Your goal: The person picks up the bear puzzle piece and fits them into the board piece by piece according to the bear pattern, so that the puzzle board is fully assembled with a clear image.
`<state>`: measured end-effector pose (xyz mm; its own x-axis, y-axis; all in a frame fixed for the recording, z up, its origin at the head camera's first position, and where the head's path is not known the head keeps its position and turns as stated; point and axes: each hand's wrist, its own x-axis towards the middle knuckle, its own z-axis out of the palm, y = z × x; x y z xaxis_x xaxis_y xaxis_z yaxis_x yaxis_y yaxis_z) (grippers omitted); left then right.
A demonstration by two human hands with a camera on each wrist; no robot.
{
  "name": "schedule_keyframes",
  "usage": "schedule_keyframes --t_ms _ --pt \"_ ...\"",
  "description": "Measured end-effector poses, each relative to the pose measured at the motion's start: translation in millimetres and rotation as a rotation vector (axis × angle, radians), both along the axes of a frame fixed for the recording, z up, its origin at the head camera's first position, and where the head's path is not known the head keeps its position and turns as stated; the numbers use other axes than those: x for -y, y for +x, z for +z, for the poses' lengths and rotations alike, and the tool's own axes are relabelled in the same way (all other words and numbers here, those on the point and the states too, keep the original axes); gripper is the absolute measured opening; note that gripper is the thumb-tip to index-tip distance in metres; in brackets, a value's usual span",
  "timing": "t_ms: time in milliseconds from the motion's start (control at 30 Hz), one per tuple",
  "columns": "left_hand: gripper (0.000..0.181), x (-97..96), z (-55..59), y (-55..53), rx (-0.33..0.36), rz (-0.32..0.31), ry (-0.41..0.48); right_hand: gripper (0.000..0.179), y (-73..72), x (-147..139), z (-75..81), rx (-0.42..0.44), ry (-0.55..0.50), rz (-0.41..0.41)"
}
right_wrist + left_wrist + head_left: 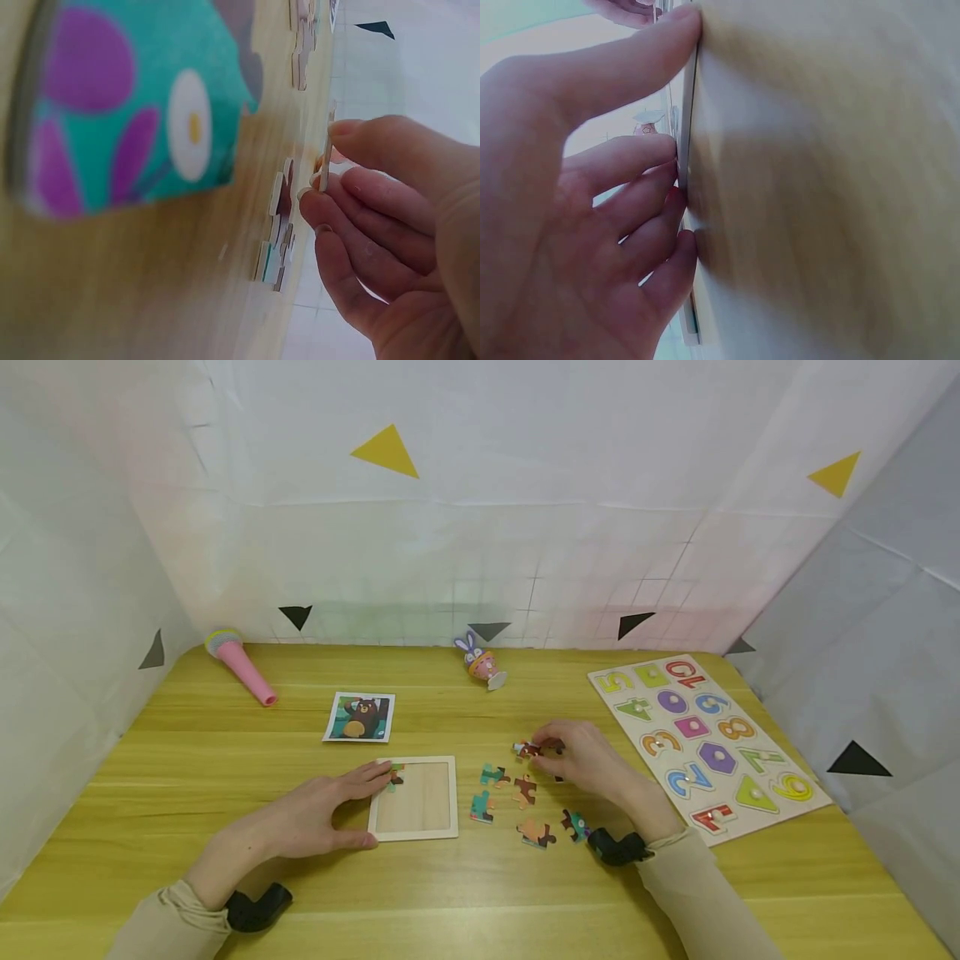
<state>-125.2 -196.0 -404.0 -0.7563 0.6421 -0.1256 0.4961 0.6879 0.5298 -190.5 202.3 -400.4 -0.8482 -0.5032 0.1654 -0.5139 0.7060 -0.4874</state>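
Observation:
My left hand [318,814] rests on the left side of a square wooden puzzle tray [454,802], its thumb at the near corner and its fingertips near the far corner. In the left wrist view the fingers [649,240] lie nearly straight against the tray's edge. One puzzle piece [397,779] sits in the tray's far left corner, partly under the fingertips. To the right of the tray, my right hand [588,760] pinches a brown and white puzzle piece [527,750] between thumb and fingers. The right wrist view shows that piece [327,161] edge-on.
Several loose puzzle pieces [525,791] lie between tray and right hand. A bear picture card [360,717] lies behind the tray. Farther back are a pink toy microphone [246,670] and a rabbit figure [482,663]. A number board [705,747] lies at the right.

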Motion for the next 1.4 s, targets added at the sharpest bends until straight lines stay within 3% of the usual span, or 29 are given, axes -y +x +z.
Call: schedule_keyframes --t_ms 500,900,1167,1400 --pt "0.083 1.0 0.6 0.7 0.004 -0.001 -0.008 0.020 4.0 4.0 3.5 -0.036 -0.023 0.018" --pt "0.082 1.8 0.6 1.6 0.004 -0.003 0.001 0.019 11.6 18.6 11.5 -0.087 -0.068 0.081" --pt "0.082 1.0 -1.7 1.4 0.016 0.005 0.007 0.019 18.8 36.5 14.2 -0.042 -0.034 0.131" --pt "0.083 0.4 -1.5 -0.2 0.006 -0.004 0.005 0.018 16.3 57.8 19.7 -0.019 -0.049 0.186"
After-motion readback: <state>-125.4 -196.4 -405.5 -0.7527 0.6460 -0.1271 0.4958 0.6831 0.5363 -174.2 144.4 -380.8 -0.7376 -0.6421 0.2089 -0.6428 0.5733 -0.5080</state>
